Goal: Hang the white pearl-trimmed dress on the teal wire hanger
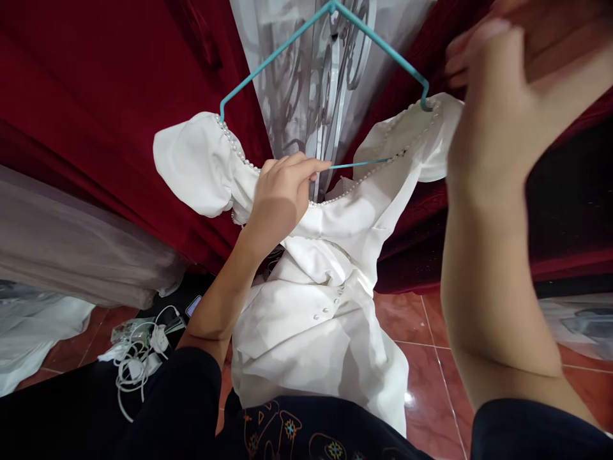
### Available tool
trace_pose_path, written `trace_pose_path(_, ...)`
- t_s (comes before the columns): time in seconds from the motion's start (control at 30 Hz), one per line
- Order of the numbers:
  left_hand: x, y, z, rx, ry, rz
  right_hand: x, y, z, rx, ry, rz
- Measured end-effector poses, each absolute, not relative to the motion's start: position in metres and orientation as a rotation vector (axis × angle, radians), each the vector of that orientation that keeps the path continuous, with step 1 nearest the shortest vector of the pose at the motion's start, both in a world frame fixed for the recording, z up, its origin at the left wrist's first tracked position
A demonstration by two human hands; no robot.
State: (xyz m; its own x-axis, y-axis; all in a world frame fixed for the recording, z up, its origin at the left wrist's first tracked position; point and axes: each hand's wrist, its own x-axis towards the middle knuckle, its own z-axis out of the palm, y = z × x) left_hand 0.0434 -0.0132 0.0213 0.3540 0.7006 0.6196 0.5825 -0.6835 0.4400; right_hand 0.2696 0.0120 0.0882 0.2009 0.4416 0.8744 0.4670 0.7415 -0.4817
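Observation:
A white dress with puff sleeves and a pearl-trimmed neckline hangs on a thin turquoise hanger. My left hand is closed around the hanger's lower bar at the neckline, its index finger lying along the bar. At the upper right, my right hand is raised beside one puff sleeve, apart from the hanger. Its thumb and fingers are spread and partly blurred, and nothing shows in its grasp. Small round buttons run down the dress below the gathered waist.
Dark red curtains flank a pale, clear-covered stretch with silvery curved shapes behind the hanger. White cables with a charger lie on a black surface at lower left, near a phone. Reddish tiles cover the floor.

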Motion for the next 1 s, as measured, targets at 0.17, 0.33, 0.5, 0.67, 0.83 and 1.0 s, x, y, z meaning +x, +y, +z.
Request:
trace_pose_path(0.17, 0.04, -0.019, 0.022, 2.538, 1.073, 1.19, 0.25, -0.01, 0.018, -0.899, -1.942, -0.085)
trace_pose_path(0.33, 0.024, -0.024, 0.018, 2.539, 0.942, 1.68, 0.245, -0.023, -0.011, -0.977, -1.881, -0.401)
trace_pose_path(0.5, -0.005, 0.001, 0.018, 2.122, 1.537, 2.192, 0.243, -0.019, -0.013, -0.971, -1.916, -0.365)
trace_pose_path(0.67, -0.032, 0.026, 0.035, 2.026, 1.723, 1.868, 0.25, -0.019, -0.009, -1.034, -1.91, -0.348)
trace_pose_path(0.83, -0.061, 0.029, 0.046, 2.037, 1.671, 1.903, 0.257, -0.019, 0.002, -1.036, -1.89, -0.282)
trace_pose_path(1.0, -0.093, 0.029, 0.014, 1.722, 1.855, 1.963, 0.253, -0.014, 0.002, -1.046, -1.903, -0.147)
